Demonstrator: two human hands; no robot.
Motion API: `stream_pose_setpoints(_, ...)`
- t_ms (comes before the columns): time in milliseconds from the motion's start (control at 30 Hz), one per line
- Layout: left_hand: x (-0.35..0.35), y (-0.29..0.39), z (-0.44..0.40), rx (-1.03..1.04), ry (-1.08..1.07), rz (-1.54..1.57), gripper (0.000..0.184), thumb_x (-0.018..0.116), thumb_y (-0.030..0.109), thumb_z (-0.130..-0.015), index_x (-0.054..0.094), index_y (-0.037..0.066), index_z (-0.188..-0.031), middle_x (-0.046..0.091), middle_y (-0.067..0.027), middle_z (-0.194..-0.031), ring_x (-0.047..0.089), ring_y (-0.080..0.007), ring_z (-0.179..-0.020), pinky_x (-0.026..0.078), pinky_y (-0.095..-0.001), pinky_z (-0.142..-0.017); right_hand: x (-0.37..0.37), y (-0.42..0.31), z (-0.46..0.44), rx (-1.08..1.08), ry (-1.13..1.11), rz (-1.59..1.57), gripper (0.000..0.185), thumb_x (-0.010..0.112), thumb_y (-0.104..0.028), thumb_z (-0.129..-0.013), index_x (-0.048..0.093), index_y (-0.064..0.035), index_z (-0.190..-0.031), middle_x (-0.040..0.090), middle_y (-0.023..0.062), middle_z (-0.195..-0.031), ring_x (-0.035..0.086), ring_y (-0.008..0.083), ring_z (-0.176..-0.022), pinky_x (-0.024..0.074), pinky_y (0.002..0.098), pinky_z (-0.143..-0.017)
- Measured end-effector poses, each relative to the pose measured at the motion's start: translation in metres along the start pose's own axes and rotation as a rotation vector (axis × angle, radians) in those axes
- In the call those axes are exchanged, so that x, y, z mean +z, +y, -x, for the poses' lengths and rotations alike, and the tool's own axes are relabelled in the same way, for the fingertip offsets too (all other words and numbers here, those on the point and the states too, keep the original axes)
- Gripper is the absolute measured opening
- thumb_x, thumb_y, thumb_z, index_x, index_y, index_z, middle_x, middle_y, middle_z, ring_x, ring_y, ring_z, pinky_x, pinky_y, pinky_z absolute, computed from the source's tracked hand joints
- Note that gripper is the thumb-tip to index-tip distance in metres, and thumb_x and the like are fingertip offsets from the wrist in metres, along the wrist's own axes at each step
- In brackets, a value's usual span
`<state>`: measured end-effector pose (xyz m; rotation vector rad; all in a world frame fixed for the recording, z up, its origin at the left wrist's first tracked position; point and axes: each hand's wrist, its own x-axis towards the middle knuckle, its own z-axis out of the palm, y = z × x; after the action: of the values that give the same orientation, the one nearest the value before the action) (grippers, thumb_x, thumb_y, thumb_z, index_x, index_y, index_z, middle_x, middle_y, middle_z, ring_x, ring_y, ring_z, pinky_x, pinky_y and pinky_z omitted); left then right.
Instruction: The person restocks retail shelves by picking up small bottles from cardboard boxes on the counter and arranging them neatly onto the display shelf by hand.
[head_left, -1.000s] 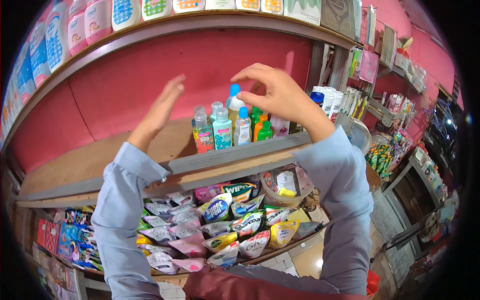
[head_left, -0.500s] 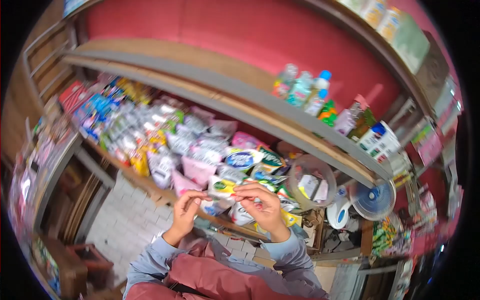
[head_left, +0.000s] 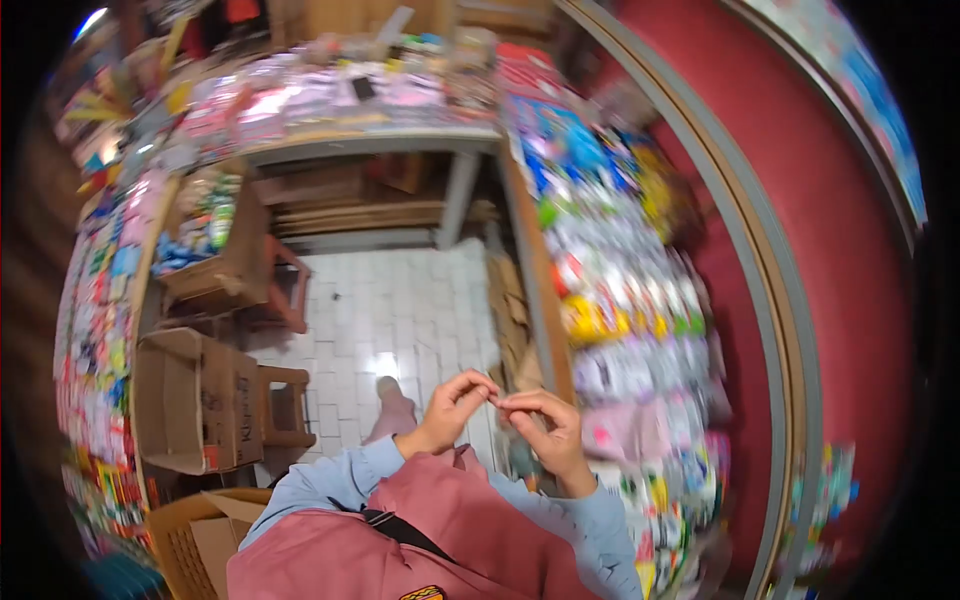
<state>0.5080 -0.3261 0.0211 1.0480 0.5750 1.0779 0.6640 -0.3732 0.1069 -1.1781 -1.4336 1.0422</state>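
In the head view, my left hand (head_left: 452,412) and my right hand (head_left: 550,432) meet in front of my body, fingertips touching. The fingers of each are pinched closed. Whatever lies between them, if anything, is too small to make out. Just right of my right hand runs a shelf of packaged goods, with a pink packet (head_left: 630,432) nearest and yellow packets (head_left: 597,320) farther along. Below both hands are my pink clothing and the white tiled floor (head_left: 380,300).
An open cardboard box (head_left: 172,400) sits at left, near another box (head_left: 225,275) filled with packets on a red stool (head_left: 290,285). A yellow-brown plastic chair (head_left: 175,530) stands at lower left. Goods-covered counters line the left and far sides. A metal-edged shelf (head_left: 755,240) runs along the right.
My view has swung left, from the shelf of packets toward the floor and boxes. My hands, apart before, have come together at the fingertips.
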Motion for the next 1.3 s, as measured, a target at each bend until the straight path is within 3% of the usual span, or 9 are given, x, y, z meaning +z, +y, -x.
stream_pose_setpoints(300, -0.193, 0.086, -0.088, 0.126, 0.440, -0.160, 0.012, 0.047, 0.006, -0.094, 0.057, 0.000, -0.097, 0.059, -0.0075, -0.090, 0.059, -0.0132, -0.086, 0.046, -0.0275, -0.079, 0.113, 0.053, -0.236, 0.039, -0.399, -0.236, 0.013, 0.059, -0.002, -0.087, 0.065, 0.0021, -0.097, 0.066, 0.0108, -0.096, 0.064, 0.0157, -0.081, 0.0512, 0.0270, -0.073)
stream_pose_setpoints(433, -0.231, 0.109, -0.102, 0.245, 0.577, -0.159, 0.011, 0.047, 0.003, -0.093, 0.057, -0.001, -0.098, 0.059, -0.0085, -0.091, 0.059, -0.0147, -0.086, 0.047, -0.0283, -0.079, 0.163, 0.078, -0.303, 0.168, -0.575, -0.347, 0.015, 0.057, -0.006, -0.090, 0.064, 0.0025, -0.100, 0.066, 0.0114, -0.094, 0.063, 0.0160, -0.080, 0.0516, 0.0271, -0.073)
stream_pose_setpoints(633, -0.296, 0.108, -0.109, 0.364, 0.958, -0.105, 0.011, 0.048, 0.005, -0.093, 0.058, 0.000, -0.097, 0.060, -0.0069, -0.088, 0.060, -0.0137, -0.086, 0.046, -0.0277, -0.081, 0.233, 0.122, -0.420, 0.329, -0.928, -0.315, 0.018, 0.056, -0.008, -0.092, 0.063, 0.0028, -0.104, 0.067, 0.0098, -0.095, 0.062, 0.0125, -0.079, 0.0504, 0.0247, -0.072)
stream_pose_setpoints(800, -0.345, 0.123, -0.159, 0.494, 1.268, -0.084, 0.012, 0.046, 0.002, -0.093, 0.057, -0.001, -0.096, 0.059, -0.0070, -0.087, 0.057, -0.0128, -0.085, 0.045, -0.0266, -0.081, 0.311, 0.127, -0.555, 0.234, -1.216, -0.246, 0.018, 0.057, -0.009, -0.091, 0.063, 0.0025, -0.103, 0.067, 0.0079, -0.094, 0.062, 0.0116, -0.078, 0.0493, 0.0238, -0.071)
stream_pose_setpoints(833, -0.353, 0.127, -0.176, 0.586, 1.289, -0.026, 0.012, 0.046, 0.002, -0.093, 0.058, 0.000, -0.097, 0.059, -0.0067, -0.088, 0.057, -0.0129, -0.085, 0.045, -0.0260, -0.080, 0.328, 0.122, -0.579, 0.215, -1.271, -0.228, 0.018, 0.057, -0.010, -0.091, 0.063, 0.0028, -0.103, 0.067, 0.0084, -0.094, 0.062, 0.0122, -0.078, 0.0493, 0.0242, -0.071)
stream_pose_setpoints(933, -0.361, 0.144, -0.220, 0.584, 1.367, 0.072, 0.013, 0.046, 0.002, -0.094, 0.058, 0.000, -0.097, 0.059, -0.0063, -0.089, 0.057, -0.0126, -0.085, 0.045, -0.0256, -0.080, 0.377, 0.114, -0.636, 0.166, -1.440, -0.222, 0.019, 0.058, -0.012, -0.091, 0.063, 0.0013, -0.103, 0.067, 0.0071, -0.094, 0.062, 0.0112, -0.079, 0.0484, 0.0237, -0.071)
stream_pose_setpoints(1167, -0.390, 0.153, -0.249, 0.662, 1.665, 0.056, 0.013, 0.045, 0.004, -0.095, 0.056, 0.000, -0.099, 0.059, -0.0071, -0.089, 0.058, -0.0117, -0.084, 0.046, -0.0248, -0.078, 0.478, 0.139, -0.679, 0.181, -1.723, -0.174, 0.018, 0.061, -0.012, -0.088, 0.065, -0.0008, -0.102, 0.066, 0.0022, -0.093, 0.058, 0.0058, -0.079, 0.0458, 0.0202, -0.071)
stream_pose_setpoints(1300, -0.409, 0.154, -0.241, 0.765, 1.771, 0.064, 0.013, 0.044, 0.003, -0.094, 0.055, 0.000, -0.099, 0.060, -0.0080, -0.087, 0.058, -0.0116, -0.082, 0.047, -0.0250, -0.076, 0.524, 0.168, -0.663, 0.014, -1.840, -0.012, 0.017, 0.062, -0.014, -0.087, 0.066, -0.0053, -0.102, 0.066, 0.0019, -0.090, 0.058, 0.0078, -0.076, 0.0479, 0.0224, -0.071)
